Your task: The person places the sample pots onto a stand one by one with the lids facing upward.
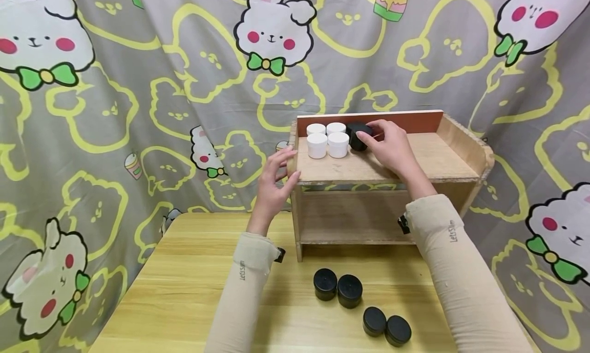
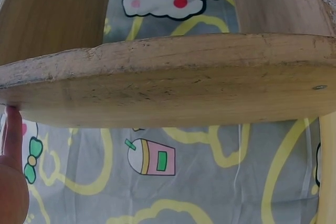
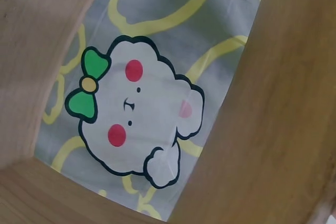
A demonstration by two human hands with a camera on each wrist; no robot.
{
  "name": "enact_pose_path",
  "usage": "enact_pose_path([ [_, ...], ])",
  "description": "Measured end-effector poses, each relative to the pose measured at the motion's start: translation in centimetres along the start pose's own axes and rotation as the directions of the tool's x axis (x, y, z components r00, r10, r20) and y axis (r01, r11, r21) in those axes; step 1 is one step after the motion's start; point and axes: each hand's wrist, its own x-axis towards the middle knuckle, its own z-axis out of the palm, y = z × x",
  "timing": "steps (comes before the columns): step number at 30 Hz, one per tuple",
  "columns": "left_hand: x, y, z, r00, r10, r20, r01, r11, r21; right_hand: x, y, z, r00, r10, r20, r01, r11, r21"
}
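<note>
My right hand (image 1: pixel 391 147) grips a black round jar (image 1: pixel 358 137) on the top board of a small wooden shelf (image 1: pixel 438 153). Part of the jar is hidden behind the fingers. Just left of it stand several white round jars, among them a front white jar (image 1: pixel 317 146) and its neighbour, another white jar (image 1: pixel 338 145). At the shelf's left end, my left hand (image 1: pixel 273 181) rests on the side panel with spread, relaxed fingers. The left wrist view shows one digit (image 2: pixel 12 135) touching that panel (image 2: pixel 173 85). Neither the right hand nor the jars appear in the right wrist view.
On the wooden table (image 1: pixel 193 271) before the shelf stand two pairs of black jars, including a left black jar (image 1: pixel 324 284) and a nearer black jar (image 1: pixel 398 331). A lower board (image 1: pixel 355 217) lies under the top one. A patterned curtain (image 1: pixel 138 86) hangs behind.
</note>
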Motion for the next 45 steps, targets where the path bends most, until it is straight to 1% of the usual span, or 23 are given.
enact_pose_path([
  [5, 0.02, 0.08, -0.01, 1.0, 0.004, -0.001, -0.004, 1.0, 0.0, -0.1, 0.21, 0.1, 1.0, -0.012, -0.017, 0.012, 1.0, 0.0],
  [11, 0.21, 0.12, -0.18, 1.0, 0.021, -0.006, -0.021, 1.0, -0.009, 0.0, 0.04, 0.09, 0.999, -0.037, -0.017, 0.037, 0.999, -0.014],
  [20, -0.04, 0.24, -0.34, 1.0, -0.01, 0.004, 0.01, 1.0, 0.004, -0.16, 0.1, 0.4, 1.0, -0.015, 0.001, 0.015, 1.0, -0.022],
  [28, -0.11, 0.09, 0.04, 1.0, -0.006, 0.014, 0.005, 1.0, 0.006, -0.47, 0.59, 0.3, 1.0, -0.004, -0.02, 0.003, 1.0, -0.028],
  [32, -0.29, 0.12, 0.21, 1.0, -0.015, 0.018, 0.015, 1.0, 0.003, -0.73, 0.75, 0.28, 1.0, 0.009, -0.03, -0.01, 1.0, -0.026],
  [38, -0.38, 0.2, 0.0, 0.999, -0.026, 0.02, 0.026, 1.0, 0.005, -0.64, 0.9, 0.53, 0.999, 0.017, -0.048, -0.018, 1.0, -0.011],
  [45, -0.19, 0.31, -0.14, 1.0, -0.023, 0.02, 0.023, 1.0, 0.015, -0.52, 0.76, 0.48, 0.999, 0.013, -0.029, -0.014, 1.0, -0.022],
])
